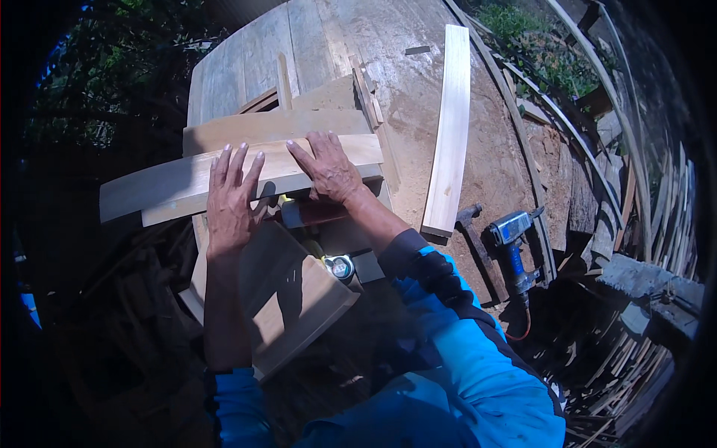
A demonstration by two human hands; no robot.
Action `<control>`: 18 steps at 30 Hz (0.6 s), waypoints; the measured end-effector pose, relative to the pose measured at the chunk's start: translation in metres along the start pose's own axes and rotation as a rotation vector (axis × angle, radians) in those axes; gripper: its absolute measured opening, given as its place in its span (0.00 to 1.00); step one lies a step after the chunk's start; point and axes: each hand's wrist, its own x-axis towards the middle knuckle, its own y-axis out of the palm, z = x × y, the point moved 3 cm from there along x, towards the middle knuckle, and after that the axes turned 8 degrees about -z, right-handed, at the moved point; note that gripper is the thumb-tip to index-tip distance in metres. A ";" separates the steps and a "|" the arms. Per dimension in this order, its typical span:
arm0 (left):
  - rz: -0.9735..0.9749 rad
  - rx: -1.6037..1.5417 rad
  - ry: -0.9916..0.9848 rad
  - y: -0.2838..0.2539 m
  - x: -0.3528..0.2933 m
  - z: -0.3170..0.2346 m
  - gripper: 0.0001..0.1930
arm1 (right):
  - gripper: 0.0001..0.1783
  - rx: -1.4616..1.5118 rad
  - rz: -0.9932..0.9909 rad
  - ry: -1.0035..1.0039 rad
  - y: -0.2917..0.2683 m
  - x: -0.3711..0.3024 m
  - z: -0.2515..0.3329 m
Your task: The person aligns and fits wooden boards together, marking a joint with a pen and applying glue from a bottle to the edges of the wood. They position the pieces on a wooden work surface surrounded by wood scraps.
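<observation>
A pale wooden board (272, 160) lies crosswise in front of me, with another edge of wood just below it at the left. My left hand (231, 201) rests its long, slightly parted fingers over the top face, thumb at the near edge. Farther right, my right hand (330, 173) grips the same board, one finger angled out to the left; its palm side is hidden. Behind the board stands a wider tan wooden piece (299, 119). A tape measure (340, 267) with a round face sits below the hands, beside a curved wooden block (306, 299).
A long pale board (449, 127) lies on the round wooden table (388, 37) at right. Near its lower end are a hammer (482, 254) and a blue-grey nail gun (512, 243) with a red hose. Thin wood strips (620, 381) are heaped at lower right.
</observation>
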 end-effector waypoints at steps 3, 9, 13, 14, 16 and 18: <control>-0.932 -0.210 -0.782 -0.010 -0.095 0.035 0.31 | 0.68 0.016 -0.019 -0.001 0.002 0.007 0.003; -1.304 -1.550 -1.232 0.002 -0.081 0.114 0.26 | 0.69 0.018 0.018 0.002 0.013 0.020 -0.006; -1.189 -1.492 -1.567 0.034 -0.069 0.156 0.23 | 0.67 0.045 -0.006 0.004 0.018 0.030 -0.007; -1.168 -1.512 -1.571 0.040 -0.057 0.149 0.23 | 0.67 0.027 -0.006 0.018 0.017 0.031 -0.012; -1.227 -1.396 -1.690 0.038 -0.040 0.136 0.21 | 0.66 0.019 0.057 0.038 0.018 0.036 -0.017; -1.261 -1.327 -1.725 0.036 -0.037 0.134 0.21 | 0.58 0.054 0.026 0.025 0.017 0.039 -0.017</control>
